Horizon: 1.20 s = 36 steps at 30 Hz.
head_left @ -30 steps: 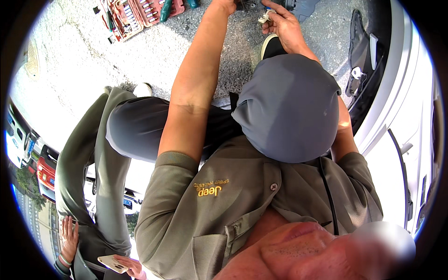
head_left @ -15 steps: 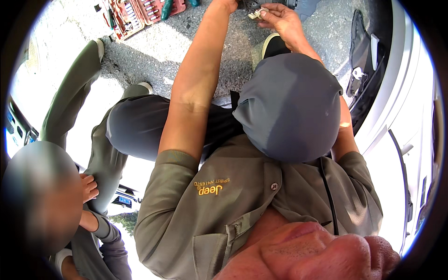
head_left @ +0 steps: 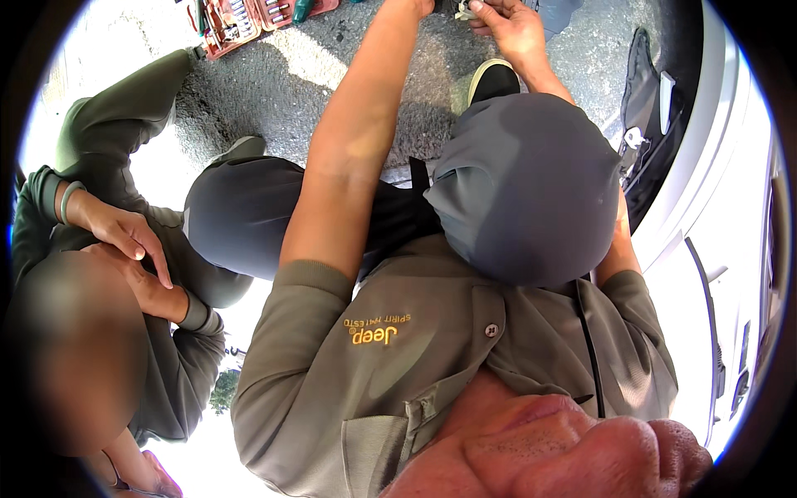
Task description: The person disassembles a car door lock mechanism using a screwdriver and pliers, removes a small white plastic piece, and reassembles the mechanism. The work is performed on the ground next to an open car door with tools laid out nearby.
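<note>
At the top edge, my right hand point(head_left: 513, 30) has its thumb and fingers closed on a small pale piece point(head_left: 465, 11), which looks like plastic; the frame cuts off part of it. My left hand point(head_left: 422, 7) is close by on the left, and only its near part shows. Its fingers lie beyond the frame, so what they touch is hidden. A dark object between the hands is too cut off to name. My bent right knee point(head_left: 523, 191) rises between my arms, with a black shoe point(head_left: 496, 81) past it.
A reddish socket set case point(head_left: 264, 18) lies open on the asphalt, a green-handled tool point(head_left: 303, 8) on it. Left of me a person point(head_left: 124, 183) crouches close, hands together. On the right are a white car body point(head_left: 706, 191) and a black trim piece point(head_left: 635, 91).
The person at left has bent the legs into a crouch and brought both hands together. My hands sit slightly higher in view, and less of the pale piece shows.
</note>
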Each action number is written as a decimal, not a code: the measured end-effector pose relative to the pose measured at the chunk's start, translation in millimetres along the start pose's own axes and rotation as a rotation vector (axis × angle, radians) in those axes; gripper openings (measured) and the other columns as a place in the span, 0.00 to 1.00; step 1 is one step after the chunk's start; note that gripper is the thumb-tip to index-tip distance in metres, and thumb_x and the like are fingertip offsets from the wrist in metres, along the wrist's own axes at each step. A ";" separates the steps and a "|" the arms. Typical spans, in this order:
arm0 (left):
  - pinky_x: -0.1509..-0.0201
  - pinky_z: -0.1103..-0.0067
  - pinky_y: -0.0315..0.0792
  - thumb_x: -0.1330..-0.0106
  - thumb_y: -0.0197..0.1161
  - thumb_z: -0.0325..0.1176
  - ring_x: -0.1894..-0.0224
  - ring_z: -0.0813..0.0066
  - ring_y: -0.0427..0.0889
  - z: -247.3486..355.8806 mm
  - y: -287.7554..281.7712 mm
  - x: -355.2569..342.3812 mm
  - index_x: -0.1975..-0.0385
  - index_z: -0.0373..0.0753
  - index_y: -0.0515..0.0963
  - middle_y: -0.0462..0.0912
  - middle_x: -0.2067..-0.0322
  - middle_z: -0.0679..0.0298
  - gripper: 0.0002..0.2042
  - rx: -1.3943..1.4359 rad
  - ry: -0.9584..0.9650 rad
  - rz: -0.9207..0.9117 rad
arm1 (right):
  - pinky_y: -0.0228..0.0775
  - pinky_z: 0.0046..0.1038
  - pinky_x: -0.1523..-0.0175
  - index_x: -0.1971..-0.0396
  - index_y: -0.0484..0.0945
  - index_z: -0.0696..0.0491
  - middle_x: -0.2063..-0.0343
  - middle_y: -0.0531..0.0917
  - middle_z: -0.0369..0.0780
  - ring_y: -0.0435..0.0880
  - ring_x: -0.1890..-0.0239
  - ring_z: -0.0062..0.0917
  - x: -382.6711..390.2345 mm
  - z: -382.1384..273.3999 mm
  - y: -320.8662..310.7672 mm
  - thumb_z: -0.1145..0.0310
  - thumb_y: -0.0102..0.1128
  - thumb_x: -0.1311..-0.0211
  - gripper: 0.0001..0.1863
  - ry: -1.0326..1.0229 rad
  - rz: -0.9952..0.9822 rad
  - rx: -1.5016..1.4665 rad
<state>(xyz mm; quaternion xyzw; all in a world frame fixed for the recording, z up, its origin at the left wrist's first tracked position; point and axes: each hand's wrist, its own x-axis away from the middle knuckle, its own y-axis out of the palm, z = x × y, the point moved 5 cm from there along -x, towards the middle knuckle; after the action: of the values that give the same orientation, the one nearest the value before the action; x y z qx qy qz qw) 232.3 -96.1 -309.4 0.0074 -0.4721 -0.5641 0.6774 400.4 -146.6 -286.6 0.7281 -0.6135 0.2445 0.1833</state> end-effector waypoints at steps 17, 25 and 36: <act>0.58 0.73 0.81 0.36 0.72 0.41 0.63 0.71 0.85 -4.2 1.7 -1.9 0.52 0.38 0.80 0.84 0.63 0.63 0.18 -0.019 0.026 0.034 | 0.79 0.23 0.63 0.51 0.82 0.61 0.66 0.87 0.38 0.84 0.69 0.20 4.3 -9.1 6.9 0.62 0.69 0.32 0.18 -0.033 0.039 0.090; 0.58 0.72 0.81 0.36 0.71 0.40 0.63 0.70 0.85 -1.8 3.4 -1.3 0.53 0.36 0.80 0.85 0.63 0.62 0.17 0.009 0.004 0.016 | 0.78 0.26 0.66 0.59 0.82 0.61 0.71 0.87 0.40 0.84 0.72 0.21 7.3 -12.0 6.1 0.65 0.69 0.34 0.14 -0.127 0.074 0.199; 0.47 0.73 0.76 0.33 0.69 0.43 0.57 0.70 0.84 10.4 20.2 6.4 0.47 0.34 0.79 0.86 0.57 0.61 0.22 -0.297 0.122 0.152 | 0.82 0.25 0.54 0.54 0.80 0.65 0.62 0.88 0.46 0.89 0.60 0.26 20.5 -21.9 -24.1 0.51 0.76 0.41 0.31 -0.012 0.119 0.346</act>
<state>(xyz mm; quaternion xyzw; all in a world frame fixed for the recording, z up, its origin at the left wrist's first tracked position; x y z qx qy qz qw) 240.4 -88.3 -288.6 -0.0943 -0.3408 -0.5734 0.7390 423.9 -146.4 -256.1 0.7127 -0.6052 0.3526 0.0370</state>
